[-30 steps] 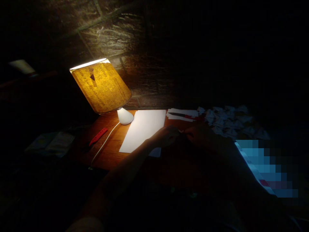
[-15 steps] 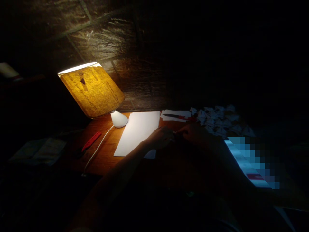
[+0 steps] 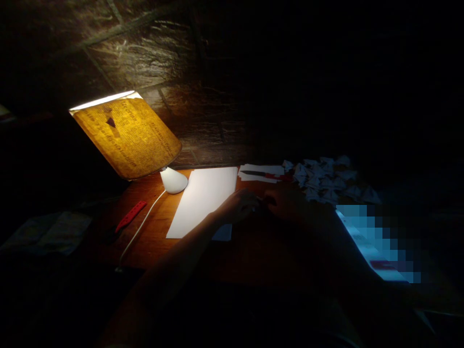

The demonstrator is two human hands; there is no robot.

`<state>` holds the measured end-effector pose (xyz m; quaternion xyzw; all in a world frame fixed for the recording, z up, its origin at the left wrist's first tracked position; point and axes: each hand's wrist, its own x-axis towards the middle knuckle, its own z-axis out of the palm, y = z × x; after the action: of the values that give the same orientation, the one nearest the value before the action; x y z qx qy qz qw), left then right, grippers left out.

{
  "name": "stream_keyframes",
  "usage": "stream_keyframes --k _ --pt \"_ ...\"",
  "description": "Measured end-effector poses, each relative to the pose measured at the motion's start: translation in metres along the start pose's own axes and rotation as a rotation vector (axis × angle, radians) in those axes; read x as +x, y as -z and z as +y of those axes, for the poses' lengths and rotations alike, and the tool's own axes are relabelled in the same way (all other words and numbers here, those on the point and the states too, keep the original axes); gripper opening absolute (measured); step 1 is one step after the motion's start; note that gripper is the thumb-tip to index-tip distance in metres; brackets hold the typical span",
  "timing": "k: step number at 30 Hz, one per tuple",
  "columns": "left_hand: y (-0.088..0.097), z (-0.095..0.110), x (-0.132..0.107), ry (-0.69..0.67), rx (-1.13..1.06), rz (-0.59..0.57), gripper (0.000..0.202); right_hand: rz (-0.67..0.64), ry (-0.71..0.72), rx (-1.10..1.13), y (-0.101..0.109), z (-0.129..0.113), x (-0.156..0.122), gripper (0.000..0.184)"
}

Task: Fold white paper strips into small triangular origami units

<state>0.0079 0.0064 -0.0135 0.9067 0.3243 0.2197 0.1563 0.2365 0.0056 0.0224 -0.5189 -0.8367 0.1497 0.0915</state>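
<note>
My left hand (image 3: 242,203) reaches over the right edge of a stack of white paper (image 3: 206,195), its fingers curled in a pinch. Just right of it, my right hand (image 3: 281,200) is also closed, with its fingertips almost meeting those of the left. Whatever sits between the fingertips is too small and dark to make out. Behind the hands, a knife (image 3: 257,173) with a dark blade and red handle lies on smaller white paper pieces (image 3: 250,178). Many folded paper pieces (image 3: 319,181) are clustered beyond my right hand.
A lit lamp (image 3: 126,137) with a printed yellow shade stands at the wooden table's (image 3: 155,237) left, its white cord (image 3: 141,232) running forward. Beside the cord lies a red tool (image 3: 131,215) with a dark end. A bluish bright surface (image 3: 357,244), partly pixelated, is at right. A stone wall (image 3: 152,58) rises behind.
The camera has turned a little, so the lamp and paper appear further left. My hands stay close together, with the fingers shifting slightly.
</note>
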Motion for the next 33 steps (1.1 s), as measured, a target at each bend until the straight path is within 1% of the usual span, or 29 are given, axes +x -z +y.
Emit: stream_keyframes --k 2,3,5,6,8,10,12,15,17,22,27,29,31,33 --pt "-0.001 -0.002 0.0 0.005 -0.028 0.068 0.024 0.018 0.006 0.02 -0.004 0.0 0.001 0.025" --pt "0.0 -0.003 -0.001 0.03 -0.019 0.12 0.022 0.037 0.02 0.037 -0.005 0.0 0.002 0.026" --pt "0.002 -0.003 -0.003 0.126 0.051 0.215 0.026 0.085 0.065 0.072 -0.008 0.002 0.003 0.028" --pt "0.004 -0.003 -0.004 0.186 0.098 0.241 0.031 0.104 0.083 0.084 -0.008 0.002 0.004 0.029" --pt "0.007 -0.003 -0.006 0.287 0.174 0.218 0.039 0.104 0.081 0.099 -0.008 0.003 0.005 0.029" --pt "0.009 -0.003 -0.007 0.33 0.212 0.142 0.043 0.061 0.045 0.118 -0.008 0.002 0.005 0.027" --pt "0.009 -0.002 -0.008 0.334 0.22 0.086 0.043 0.039 0.022 0.135 -0.008 0.001 0.006 0.023" --pt "0.007 -0.002 -0.007 0.309 0.176 0.075 0.037 0.1 0.058 0.142 -0.011 0.002 0.008 0.017" --pt "0.005 -0.004 -0.006 0.286 0.119 0.088 0.032 0.147 0.09 0.149 -0.015 0.003 0.009 0.013" --pt "0.004 -0.013 -0.006 0.221 -0.047 0.156 0.018 0.189 0.154 0.237 -0.025 0.003 0.011 0.007" --pt "0.007 -0.013 -0.008 0.2 -0.285 0.248 0.01 0.249 0.208 0.429 -0.033 -0.001 0.014 0.005" --pt "0.006 -0.012 -0.008 0.229 -0.396 0.304 0.014 0.273 0.228 0.558 -0.033 -0.004 0.014 0.006" --pt "0.003 -0.012 -0.007 0.282 -0.541 0.363 0.025 0.299 0.238 0.695 -0.032 -0.008 0.014 0.004" --pt "-0.001 -0.012 -0.007 0.345 -0.718 0.446 0.036 0.339 0.212 0.818 -0.03 -0.011 0.014 0.01"
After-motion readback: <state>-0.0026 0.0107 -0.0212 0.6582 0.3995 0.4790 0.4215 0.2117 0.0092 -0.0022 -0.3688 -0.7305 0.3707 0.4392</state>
